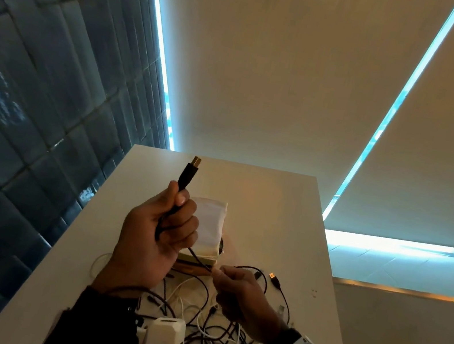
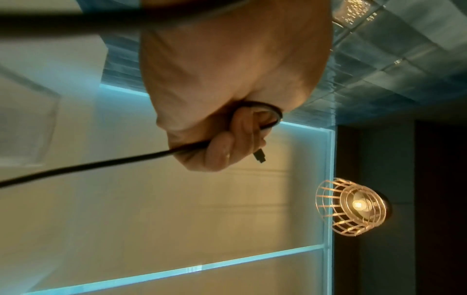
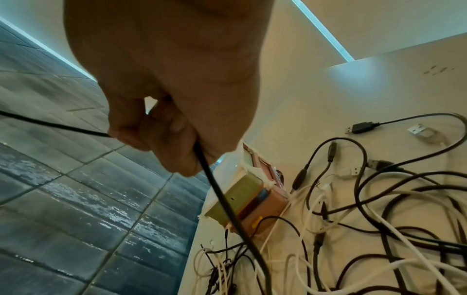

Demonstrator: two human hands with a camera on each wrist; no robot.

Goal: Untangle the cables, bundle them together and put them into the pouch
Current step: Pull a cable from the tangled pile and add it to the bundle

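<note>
My left hand [image 1: 162, 230] is raised above the table and grips a black cable [image 1: 184, 182] near its end, the gold plug [image 1: 195, 161] pointing up past my thumb. In the left wrist view the black cable [image 2: 101, 165] loops round my curled fingers [image 2: 222, 151]. The same cable runs down to my right hand [image 1: 233, 282], which pinches it between thumb and fingertips [image 3: 141, 137] just above the pile. A tangle of black and white cables [image 1: 214, 339] lies on the table under both wrists. The white pouch [image 1: 210, 223] sits behind my left hand.
The pouch rests on a stack of coloured boxes [image 3: 252, 201] near the middle of the white table [image 1: 288, 213]. Loose USB plugs [image 1: 273, 278] lie to the right. The table's left edge drops to a dark tiled floor [image 3: 76, 219].
</note>
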